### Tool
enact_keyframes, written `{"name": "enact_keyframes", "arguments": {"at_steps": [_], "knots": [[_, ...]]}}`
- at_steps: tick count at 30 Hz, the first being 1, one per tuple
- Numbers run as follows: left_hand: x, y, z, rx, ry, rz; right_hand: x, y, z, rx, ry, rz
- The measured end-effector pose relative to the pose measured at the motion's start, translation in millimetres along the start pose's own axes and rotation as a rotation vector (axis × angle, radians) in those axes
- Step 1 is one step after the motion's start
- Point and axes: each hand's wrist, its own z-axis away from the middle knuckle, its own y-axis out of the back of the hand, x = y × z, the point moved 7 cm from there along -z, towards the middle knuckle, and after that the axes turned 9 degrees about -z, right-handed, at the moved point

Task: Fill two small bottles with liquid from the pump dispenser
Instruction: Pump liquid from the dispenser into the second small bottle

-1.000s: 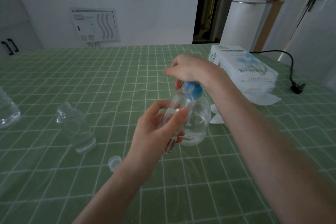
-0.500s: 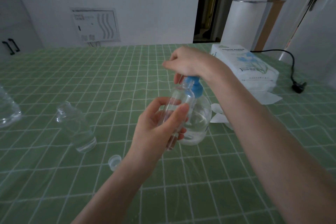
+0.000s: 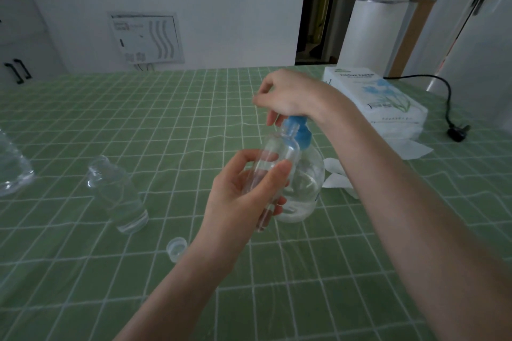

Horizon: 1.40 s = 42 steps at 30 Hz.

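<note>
My left hand grips a small clear bottle, held tilted with its open neck right under the blue pump head. The round clear pump dispenser stands on the green checked tablecloth behind that bottle, partly filled with clear liquid. My right hand rests on top of the blue pump, fingers curled over it. A second small clear bottle stands uncapped to the left, apart from both hands. Its small clear cap lies on the cloth near my left wrist.
A white tissue pack lies at the right, with loose white tissues beside the dispenser. A black cable and plug trail at the far right. A clear plastic container shows at the left edge.
My right hand has risen slightly with the pump head. The left hand keeps the small bottle under the spout, tilted a bit more.
</note>
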Motion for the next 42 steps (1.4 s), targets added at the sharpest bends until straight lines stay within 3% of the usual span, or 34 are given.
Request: {"name": "enact_keyframes", "arguments": {"at_steps": [42], "knots": [[0.0, -0.7, 1.8, 0.001, 0.008, 0.006, 5.4, -5.4, 1.3, -0.020, -0.047, 0.049]]}}
